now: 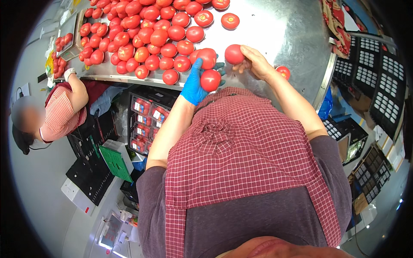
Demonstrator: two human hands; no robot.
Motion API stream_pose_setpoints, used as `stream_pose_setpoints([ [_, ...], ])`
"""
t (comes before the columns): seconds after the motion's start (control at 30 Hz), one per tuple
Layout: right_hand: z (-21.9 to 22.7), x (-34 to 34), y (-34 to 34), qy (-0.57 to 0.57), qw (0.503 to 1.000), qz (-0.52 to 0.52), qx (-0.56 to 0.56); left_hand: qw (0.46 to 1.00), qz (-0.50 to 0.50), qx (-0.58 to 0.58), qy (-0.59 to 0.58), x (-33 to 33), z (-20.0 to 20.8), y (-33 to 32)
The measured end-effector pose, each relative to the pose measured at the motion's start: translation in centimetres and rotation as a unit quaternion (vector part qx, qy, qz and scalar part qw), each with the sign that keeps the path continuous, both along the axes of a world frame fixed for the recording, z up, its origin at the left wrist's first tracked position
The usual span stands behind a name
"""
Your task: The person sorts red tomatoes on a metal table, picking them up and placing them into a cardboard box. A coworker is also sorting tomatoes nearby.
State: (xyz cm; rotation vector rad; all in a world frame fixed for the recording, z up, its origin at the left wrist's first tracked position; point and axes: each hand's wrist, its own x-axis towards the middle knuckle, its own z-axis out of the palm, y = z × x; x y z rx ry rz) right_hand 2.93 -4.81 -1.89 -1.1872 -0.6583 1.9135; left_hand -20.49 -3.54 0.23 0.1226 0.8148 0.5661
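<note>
My left hand [193, 88], in a blue glove, is closed around two red tomatoes: an upper tomato [208, 59] and a lower tomato [211, 80]. Part of another tomato shows just left of the upper one; whether it lies in the hand or on the table I cannot tell. A third held tomato [234, 54] sits in the fingers of my bare right hand [257, 63], a short way to the right. Both hands are over the near edge of the metal table [297, 34]. One loose tomato [282, 72] rests beside my right forearm.
A large heap of tomatoes [159, 38] covers the table's left and middle. At the far left a co-worker [64, 109] stands by a scale [69, 38]. Below the table edge is a crate of packed tomatoes [144, 120]. Black trays [385, 101] stand at the right.
</note>
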Motion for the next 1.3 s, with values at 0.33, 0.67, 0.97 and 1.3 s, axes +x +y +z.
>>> stream_pose_setpoints([
  [0.33, 0.4, -1.8, -0.5, -0.128, 0.979, 0.011, 0.16, 0.996, 0.019, -0.017, -0.089, 0.6, 2.2, 0.1],
  [0.67, 0.7, 3.2, -6.3, -0.69, 0.675, 0.09, 0.243, 0.998, 0.025, -0.009, -0.065, -0.3, 1.4, 0.0],
  [0.97, 1.2, 4.0, -8.5, -0.713, 0.659, 0.179, 0.162, 0.974, 0.192, 0.075, -0.092, -3.8, 2.9, 5.9],
  [1.3, 1.8, 3.5, -7.6, -0.692, 0.671, 0.217, 0.155, 0.957, 0.236, 0.156, 0.063, -9.4, 3.9, 16.6],
])
